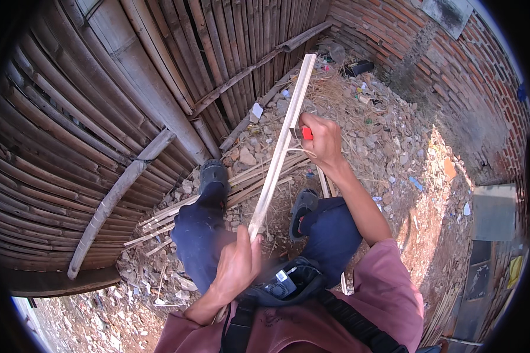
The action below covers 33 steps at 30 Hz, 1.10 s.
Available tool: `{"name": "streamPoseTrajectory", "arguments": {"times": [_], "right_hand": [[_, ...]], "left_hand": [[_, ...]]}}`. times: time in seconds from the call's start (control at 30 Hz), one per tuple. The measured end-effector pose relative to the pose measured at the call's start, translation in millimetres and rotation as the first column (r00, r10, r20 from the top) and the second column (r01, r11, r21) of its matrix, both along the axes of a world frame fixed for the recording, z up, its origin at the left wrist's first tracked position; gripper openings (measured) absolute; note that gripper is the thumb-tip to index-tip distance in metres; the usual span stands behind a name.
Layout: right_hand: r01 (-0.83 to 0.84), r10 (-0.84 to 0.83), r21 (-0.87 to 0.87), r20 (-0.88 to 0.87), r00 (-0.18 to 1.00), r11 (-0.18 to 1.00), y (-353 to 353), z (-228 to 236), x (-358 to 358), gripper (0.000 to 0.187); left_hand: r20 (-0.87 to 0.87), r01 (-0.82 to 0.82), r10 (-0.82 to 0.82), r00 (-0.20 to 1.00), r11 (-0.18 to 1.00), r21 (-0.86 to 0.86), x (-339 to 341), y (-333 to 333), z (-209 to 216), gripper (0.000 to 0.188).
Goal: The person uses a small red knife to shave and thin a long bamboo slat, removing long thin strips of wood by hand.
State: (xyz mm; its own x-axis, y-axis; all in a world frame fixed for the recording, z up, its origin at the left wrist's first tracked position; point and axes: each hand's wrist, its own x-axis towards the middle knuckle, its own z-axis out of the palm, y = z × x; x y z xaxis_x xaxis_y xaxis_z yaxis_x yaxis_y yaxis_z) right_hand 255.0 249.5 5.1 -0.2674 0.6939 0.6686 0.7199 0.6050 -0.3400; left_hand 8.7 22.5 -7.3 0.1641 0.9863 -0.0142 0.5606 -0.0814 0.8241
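Head view: left hand (pixel 237 267) grips pale strip (pixel 275 159) — right hand (pixel 325 141), red-handled tool (pixel 307 133).

The person wears a dusty-pink shirt (pixel 388 282) with short sleeves, black straps (pixel 359 322), a dark pouch (pixel 310 281), navy trousers (pixel 331 226) and, farther off, dark grey shoes (pixel 214 173).

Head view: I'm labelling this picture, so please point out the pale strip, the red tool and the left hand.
Pale strip (pixel 280 149): head view, about the middle of its length.
Red tool (pixel 307 133): head view, on its red part.
Left hand (pixel 239 263): head view, on the back of the hand.
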Motion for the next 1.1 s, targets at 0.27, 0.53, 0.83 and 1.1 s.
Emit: {"name": "streamPoseTrajectory", "arguments": {"times": [0.27, 0.53, 0.83, 1.1], "right_hand": [[0.278, -0.280, -0.094, -0.010, 0.960, 0.956, 56.0, 9.3, 17.4, 0.011], [0.501, -0.496, -0.166, 0.074, 0.865, 0.850, 162.0, 14.0, 70.8, 0.026], [0.145, -0.148, -0.359, 0.019, 0.989, 0.922, 82.0, 22.8, 41.5, 0.030], [-0.236, 0.245, -0.157, 0.038, 0.969, 0.959, -86.9, 23.1, -55.4, 0.013]], "left_hand": [[0.006, -0.010, 0.010, 1.000, 1.000, 0.006, -3.2, -12.7, -3.4, 0.017], [0.061, 0.011, -0.009, 0.998, 1.000, -0.022, -12.5, -29.5, -10.7, 0.018], [0.275, -0.083, 0.089, 0.957, 0.996, -0.034, -28.6, -8.7, 14.3, 0.022], [0.234, -0.115, 0.101, 0.967, 0.992, 0.047, -16.8, 33.0, 30.9, 0.021]]}}
